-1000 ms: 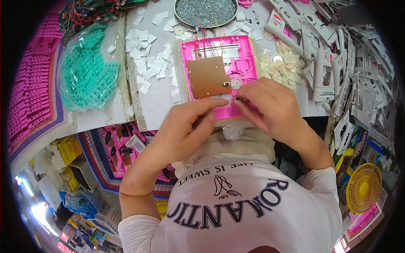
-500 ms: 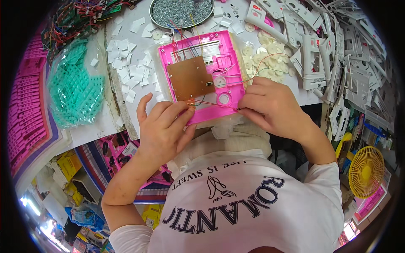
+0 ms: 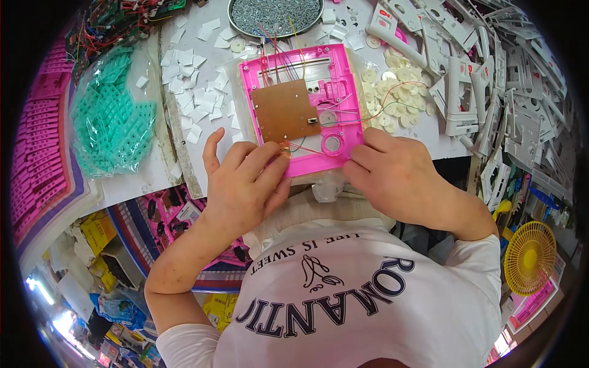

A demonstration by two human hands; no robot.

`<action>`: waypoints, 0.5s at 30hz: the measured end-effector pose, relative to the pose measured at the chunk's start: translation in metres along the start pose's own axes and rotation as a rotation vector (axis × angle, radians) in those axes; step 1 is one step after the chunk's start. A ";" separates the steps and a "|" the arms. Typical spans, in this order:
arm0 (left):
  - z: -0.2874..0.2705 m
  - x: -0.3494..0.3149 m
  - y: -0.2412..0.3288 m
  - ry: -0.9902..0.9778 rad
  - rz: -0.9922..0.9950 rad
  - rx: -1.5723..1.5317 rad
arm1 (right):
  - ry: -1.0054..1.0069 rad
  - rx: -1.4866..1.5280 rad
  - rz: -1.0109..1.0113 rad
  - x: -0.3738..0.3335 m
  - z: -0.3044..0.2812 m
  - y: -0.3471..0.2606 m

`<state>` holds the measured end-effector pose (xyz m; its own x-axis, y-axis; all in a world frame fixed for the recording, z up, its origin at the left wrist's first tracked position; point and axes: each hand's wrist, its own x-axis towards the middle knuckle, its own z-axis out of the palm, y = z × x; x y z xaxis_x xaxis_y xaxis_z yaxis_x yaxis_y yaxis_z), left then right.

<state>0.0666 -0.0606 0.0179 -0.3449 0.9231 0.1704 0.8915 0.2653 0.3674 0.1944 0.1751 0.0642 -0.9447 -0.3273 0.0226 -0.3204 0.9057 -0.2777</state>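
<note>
A pink plastic housing (image 3: 316, 164) lies open in front of me, with a brown circuit board (image 3: 283, 110) inside at its left. Thin red wires (image 3: 313, 150) cross its lower part from the board's lower edge toward the right corner. At the lower left, my left hand (image 3: 242, 184) pinches by the wire ends; its fingers hide what they hold. My right hand (image 3: 396, 175) is closed at the housing's lower right corner, where the red wires run to its fingertips. A round speaker-like disc (image 3: 332, 144) sits in a ring near that hand.
Behind the housing stands a round metal tray (image 3: 230, 18) of screws. White squares (image 3: 196, 92) lie to the left, cream discs (image 3: 402, 92) to the right. A bag of green parts (image 3: 113, 122) is farther left. White plastic casings (image 3: 460, 98) pile up at right, above a yellow fan (image 3: 530, 257).
The view has shifted a little, so the housing and table items appear farther right. My right hand's fingers have curled in closer against the housing's corner. The left hand keeps its pinch.
</note>
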 end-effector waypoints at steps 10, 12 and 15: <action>-0.006 0.000 0.012 -0.063 -0.066 -0.012 | 0.494 0.474 -0.010 -0.031 0.074 0.038; 0.002 0.008 0.025 -0.042 -0.036 -0.070 | 0.514 0.527 0.061 -0.038 0.084 0.035; 0.021 0.017 0.040 0.017 0.073 -0.192 | 0.566 0.532 0.099 -0.039 0.087 0.030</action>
<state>0.1026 -0.0279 0.0164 -0.2876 0.9327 0.2175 0.8424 0.1383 0.5207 0.2280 0.1914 -0.0289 -0.9051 0.0649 0.4202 -0.2912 0.6254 -0.7239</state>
